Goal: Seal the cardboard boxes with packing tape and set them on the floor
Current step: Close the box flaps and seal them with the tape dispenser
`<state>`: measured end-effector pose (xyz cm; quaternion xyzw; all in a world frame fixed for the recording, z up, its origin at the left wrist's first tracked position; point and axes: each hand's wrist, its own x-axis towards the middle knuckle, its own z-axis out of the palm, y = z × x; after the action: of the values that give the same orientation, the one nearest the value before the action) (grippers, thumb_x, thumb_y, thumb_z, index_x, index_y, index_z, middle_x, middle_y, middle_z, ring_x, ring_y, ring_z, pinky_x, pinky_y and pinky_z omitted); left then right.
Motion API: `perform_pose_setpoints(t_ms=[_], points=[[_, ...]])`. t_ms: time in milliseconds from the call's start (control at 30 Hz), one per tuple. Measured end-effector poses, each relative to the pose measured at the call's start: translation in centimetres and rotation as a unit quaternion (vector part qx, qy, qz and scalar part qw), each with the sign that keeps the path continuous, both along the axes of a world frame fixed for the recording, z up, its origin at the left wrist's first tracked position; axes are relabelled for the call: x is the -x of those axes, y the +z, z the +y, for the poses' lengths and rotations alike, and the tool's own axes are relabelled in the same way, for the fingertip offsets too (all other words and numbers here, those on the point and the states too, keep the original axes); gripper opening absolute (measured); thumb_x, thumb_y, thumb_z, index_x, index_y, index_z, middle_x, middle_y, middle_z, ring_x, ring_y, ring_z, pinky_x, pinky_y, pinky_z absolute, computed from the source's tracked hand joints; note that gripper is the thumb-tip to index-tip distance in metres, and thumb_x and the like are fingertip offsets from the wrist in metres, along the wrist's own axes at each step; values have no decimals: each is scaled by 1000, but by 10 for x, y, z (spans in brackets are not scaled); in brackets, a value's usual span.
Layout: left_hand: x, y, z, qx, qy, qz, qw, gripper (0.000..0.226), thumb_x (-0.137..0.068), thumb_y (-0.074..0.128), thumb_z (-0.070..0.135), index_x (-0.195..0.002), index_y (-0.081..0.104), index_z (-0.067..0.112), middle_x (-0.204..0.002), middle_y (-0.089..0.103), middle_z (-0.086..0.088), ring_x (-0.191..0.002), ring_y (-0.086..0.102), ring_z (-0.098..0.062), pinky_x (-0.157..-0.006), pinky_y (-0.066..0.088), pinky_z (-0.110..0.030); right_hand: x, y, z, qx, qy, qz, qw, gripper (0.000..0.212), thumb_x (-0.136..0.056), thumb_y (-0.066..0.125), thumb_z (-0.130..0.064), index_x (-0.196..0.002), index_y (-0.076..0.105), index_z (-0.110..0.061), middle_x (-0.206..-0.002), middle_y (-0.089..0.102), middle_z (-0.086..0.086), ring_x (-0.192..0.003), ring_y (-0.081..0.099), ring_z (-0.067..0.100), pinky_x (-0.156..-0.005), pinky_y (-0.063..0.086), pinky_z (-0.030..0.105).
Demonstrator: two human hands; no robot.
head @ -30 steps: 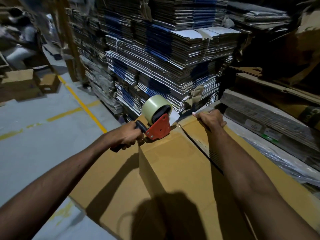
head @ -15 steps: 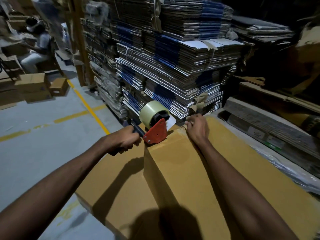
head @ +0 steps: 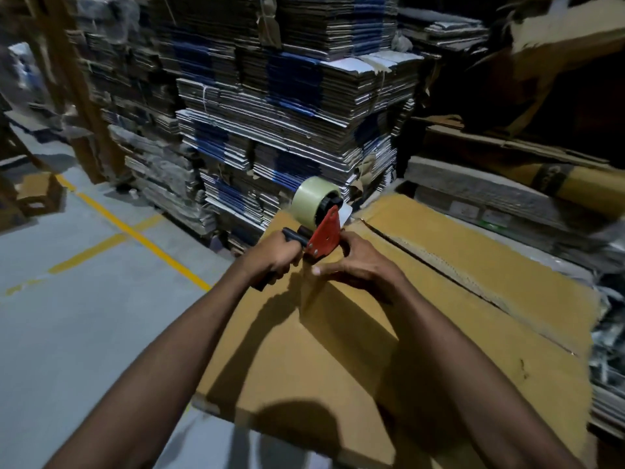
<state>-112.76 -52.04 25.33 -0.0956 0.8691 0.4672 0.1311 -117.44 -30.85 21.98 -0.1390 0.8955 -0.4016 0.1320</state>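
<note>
Honestly, the sealing looks like it's barely getting going. Nearest us, filling the lower centre and right of the frame, is one big cardboard box point(head: 338, 360), and its top flaps aren't taped yet as far as I can see: the seam point(head: 439, 265) running toward the right edge still shows as a dark open gap, no shiny strip over it. Box is up at working height, not on the floor, so that part's all still to do.

A bit further up, mid-frame, both hands meet at the tape dispenser point(head: 326, 231), red body, one pale roll point(head: 313, 198) on top. Left hand point(head: 275, 255) is wrapped tight round the black handle. Right hand point(head: 358, 262) is pinching at the front of the dispenser, fingers curled; I'd guess it's pulling the tape end free, but the tape itself is too faint to be sure.

Count: one box in hand, one dispenser, one roll, two hands.

Beyond that, upper centre, bundled stacks of flattened cartons point(head: 297, 106), too many to count. One small box point(head: 39, 194) sits on the grey floor point(head: 84, 316) at far left.
</note>
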Motion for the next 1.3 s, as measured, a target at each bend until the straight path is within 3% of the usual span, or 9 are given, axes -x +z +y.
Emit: perform_pose_setpoints(t_ms=[133, 200, 300, 367, 867, 1000, 1133, 1233, 1300], points=[[3, -7, -10, -10, -30, 11, 999, 18, -93, 49, 25, -84, 59, 13, -68, 47, -6, -53, 40, -19, -48, 36, -27, -19, 1, -18, -138, -41, 54, 988, 133, -54, 99, -56, -161, 27, -25, -164, 38, 4, -152, 28, 32, -128, 12, 55], [2, -10, -12, -14, -32, 17, 999, 20, -93, 48, 26, -82, 59, 13, -66, 48, -6, -54, 42, -19, -49, 37, -28, -21, -4, -27, -135, -82, 62, 985, 127, -50, 99, -52, -157, 34, -28, -155, 51, 2, -146, 38, 33, -126, 20, 55], [-3, -10, -17, -19, -41, 21, 999, 21, -94, 48, 26, -82, 60, 13, -66, 48, -6, -54, 42, -19, -48, 36, -27, -15, -17, -29, -128, -130, 75, 980, 126, -35, 91, -59, -149, 42, -38, -136, 65, -5, -131, 52, 32, -106, 50, 51], [-9, -9, -25, -12, -55, 17, 998, 22, -95, 48, 24, -83, 60, 12, -63, 47, -3, -51, 40, -18, -46, 34, -25, -10, -27, -26, -119, -142, 82, 979, 116, -34, 86, -59, -142, 49, -38, -129, 68, -8, -124, 57, 29, -97, 56, 48], [-81, -43, -78, -26, -16, -2, 1000, 14, -91, 45, 15, -87, 57, 9, -61, 37, -4, -44, 27, -17, -45, 26, -28, -37, -7, -35, -111, -135, 100, 980, 112, -44, 82, -57, -148, 46, -38, -134, 65, -5, -125, 56, 31, -100, 54, 47], [-77, -55, -70, -23, -12, 5, 1000, 8, -88, 48, 13, -89, 56, 12, -64, 39, -6, -45, 29, -16, -45, 27, -28, -43, -2, -39, -116, -111, 99, 982, 101, -63, 91, -39, -152, 44, -30, -143, 58, 1, -133, 48, 30, -119, 35, 53], [-72, -60, -61, -20, -13, 6, 1000, 11, -94, 46, 13, -87, 54, 11, -62, 41, -5, -44, 33, -15, -42, 28, -24, -34, -6, -34, -82, -78, 30, 993, 103, -70, 87, -60, -156, 37, -35, -167, 32, 1, -156, 23, 28, -128, 3, 55], [-65, -60, -56, -8, -19, 16, 1000, 11, -95, 46, 15, -87, 54, 12, -66, 43, -5, -48, 34, -15, -43, 29, -25, -34, 7, -42, 69, -60, -61, 994, 114, -64, 71, -89, -159, 37, -35, -167, 33, 4, -153, 30, 33, -120, 28, 63], [-62, -61, -54, 0, -19, 21, 1000, 10, -95, 48, 16, -89, 55, 12, -68, 45, -5, -52, 36, -15, -44, 30, -26, -41, 18, -59, 96, -60, -54, 992, 124, -57, 71, -90, -158, 38, -27, -157, 45, 8, -140, 46, 30, -110, 44, 50]])
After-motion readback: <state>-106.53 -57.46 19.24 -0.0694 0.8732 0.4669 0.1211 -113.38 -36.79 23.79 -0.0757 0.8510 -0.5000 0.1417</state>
